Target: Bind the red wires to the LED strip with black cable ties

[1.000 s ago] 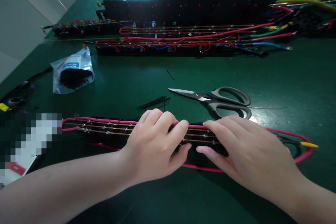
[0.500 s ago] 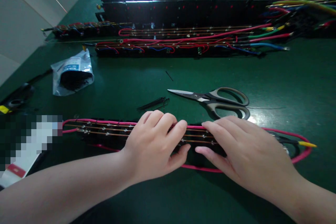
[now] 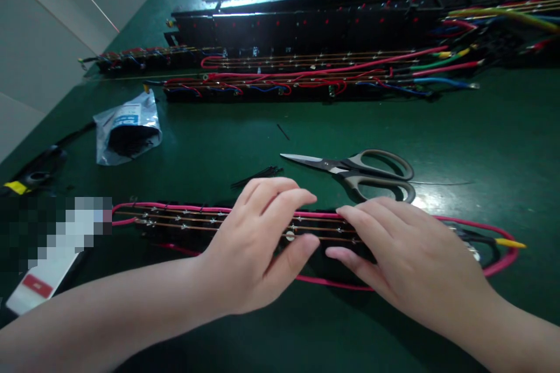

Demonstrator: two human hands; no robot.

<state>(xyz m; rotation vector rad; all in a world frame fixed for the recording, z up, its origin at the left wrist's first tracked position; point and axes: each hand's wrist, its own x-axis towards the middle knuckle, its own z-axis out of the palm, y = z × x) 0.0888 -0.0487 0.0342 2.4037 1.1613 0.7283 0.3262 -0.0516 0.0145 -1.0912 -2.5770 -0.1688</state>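
Note:
A long black strip (image 3: 179, 227) with copper bars and a pink wire (image 3: 503, 256) looped round it lies near me on the green table (image 3: 481, 140). My left hand (image 3: 258, 245) hovers over its middle, fingers lifted and slightly apart, thumb beside the pink wire. My right hand (image 3: 406, 256) rests flat on the strip just to the right, fingers stretched along the bars. Neither hand grips anything. A yellow-tipped lead (image 3: 510, 242) sticks out at the strip's right end.
Scissors (image 3: 363, 169) lie just beyond my hands, with a small bunch of black cable ties (image 3: 258, 175) to their left. A foil bag of ties (image 3: 129, 131) sits at the left. Several wired black strips (image 3: 297, 78) fill the back of the table.
My left hand's fingers have lifted off the strip and opened up. The right hand has stayed in place. The view has shifted down slightly.

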